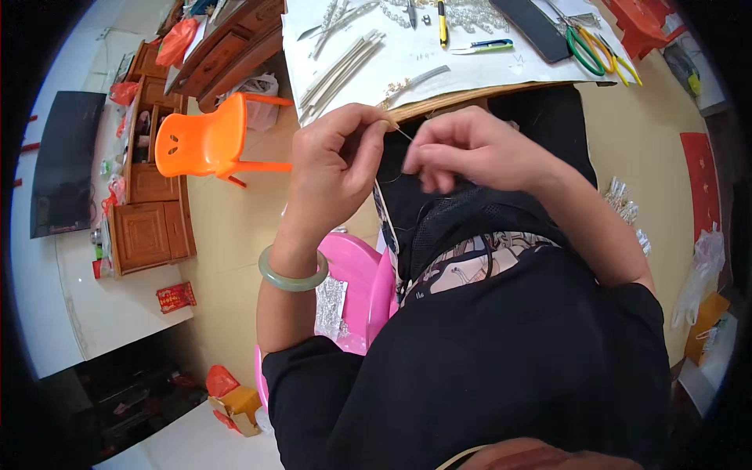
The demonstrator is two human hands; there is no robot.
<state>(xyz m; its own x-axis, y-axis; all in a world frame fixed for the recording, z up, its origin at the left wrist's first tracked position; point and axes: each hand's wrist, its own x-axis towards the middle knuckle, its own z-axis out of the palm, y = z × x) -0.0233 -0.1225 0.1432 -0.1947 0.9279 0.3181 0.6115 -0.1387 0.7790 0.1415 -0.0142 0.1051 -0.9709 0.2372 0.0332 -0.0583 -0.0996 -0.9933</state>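
Note:
In front of the table edge, my left hand [337, 160], with a pale green bangle [294, 282] on its wrist, pinches something small between thumb and fingertips. A thin, wire-like strand [404, 135] runs from that pinch toward my right hand [478, 149]. The right fingers are curled in, thumb against the index finger, and the lower ones are blurred; what they hold cannot be made out. Just beyond my left fingertips, a gold beaded piece with a grey strip [419, 82] lies on the table [423, 63].
On the table lie grey strips [345, 70], a yellow cutter [442, 23], a green-blue pen-like tool [486, 48], a dark slab [533, 27] and green-handled pliers [583, 53]. An orange chair [200, 137] stands left; a pink chair [356, 266] below my left arm holds silvery pieces.

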